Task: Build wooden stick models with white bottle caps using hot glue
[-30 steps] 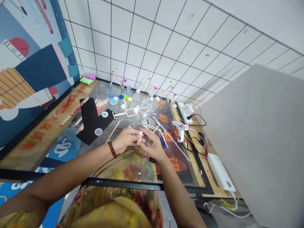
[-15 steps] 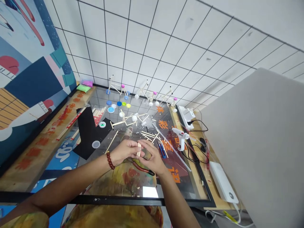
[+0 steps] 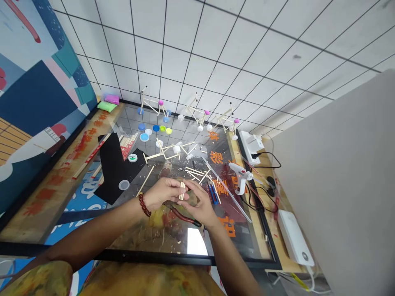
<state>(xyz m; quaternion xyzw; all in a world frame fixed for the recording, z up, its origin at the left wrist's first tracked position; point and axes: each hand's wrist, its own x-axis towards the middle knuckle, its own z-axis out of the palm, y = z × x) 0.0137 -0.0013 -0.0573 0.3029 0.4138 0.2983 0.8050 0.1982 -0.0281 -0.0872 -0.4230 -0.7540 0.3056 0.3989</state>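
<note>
Between my hands is a small bundle of short wooden sticks (image 3: 182, 191), held upright. My left hand (image 3: 162, 193), with a beaded bracelet on its wrist, pinches the bundle from the left between thumb and fingers. From the other side my right hand (image 3: 199, 204) has its fingertips closed on the same sticks. Pliers (image 3: 185, 218) with red and black handles lie just below, partly hidden by the hands. Cut sticks (image 3: 197, 173) are scattered beyond my right hand, beside blue-handled scissors (image 3: 212, 194). A half-built stick frame (image 3: 166, 153) with white caps rests farther off.
Finished stick models (image 3: 191, 110) stand along the back edge. Coloured bottle caps (image 3: 156, 128) lie before them. A white glue gun (image 3: 240, 176) with its cable and a power strip (image 3: 250, 144) are at the right. Black card (image 3: 112, 164) and bagged chopsticks (image 3: 128, 144) lie left.
The camera view has shifted slightly, so the table items appear a little displaced. Both hands keep hold of the stick bundle in nearly the same pose.
</note>
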